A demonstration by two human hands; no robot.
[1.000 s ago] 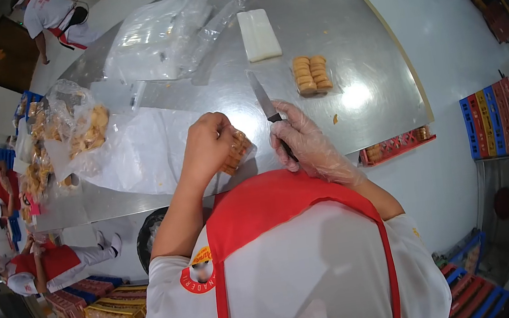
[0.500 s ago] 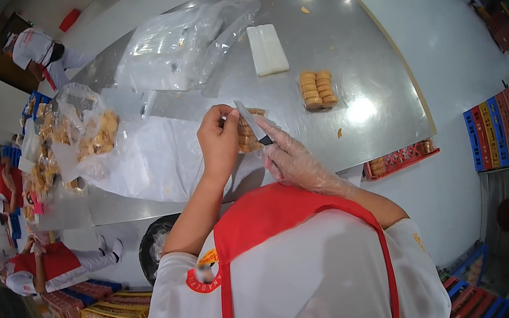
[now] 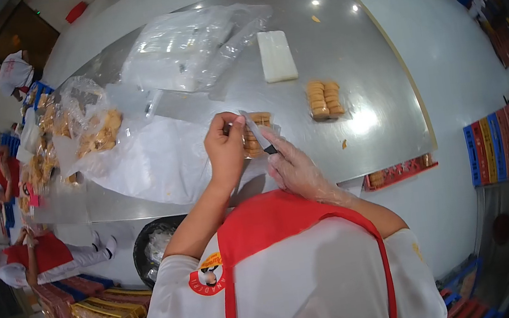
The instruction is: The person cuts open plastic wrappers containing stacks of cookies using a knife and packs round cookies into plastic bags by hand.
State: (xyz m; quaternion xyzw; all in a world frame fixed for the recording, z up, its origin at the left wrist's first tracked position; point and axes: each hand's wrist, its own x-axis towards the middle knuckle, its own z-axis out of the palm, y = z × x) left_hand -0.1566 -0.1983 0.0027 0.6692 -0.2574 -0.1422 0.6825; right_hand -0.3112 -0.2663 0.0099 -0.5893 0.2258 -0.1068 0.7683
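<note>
My right hand (image 3: 293,161), in a clear plastic glove, is wrapped round the black handle of a knife (image 3: 258,134). Its blade points up and to the left, across a pack of round biscuits (image 3: 254,145) that lies on the steel table between my hands. My bare left hand (image 3: 226,146) is closed in a pinch by the blade's tip; what is between its fingertips, if anything, is too small to make out. Part of the pack is hidden behind the blade and fingers.
Another biscuit pack (image 3: 325,99) and a white block (image 3: 277,56) lie beyond my hands on the steel table (image 3: 378,72). Plastic bags (image 3: 179,50), a white sheet (image 3: 146,163) and bagged snacks (image 3: 100,134) spread leftward. A red crate (image 3: 401,173) sits at the near right edge.
The whole view has shifted slightly, while my hands and the knife keep nearly the same pose over the pack. A person at the far upper left has moved further left.
</note>
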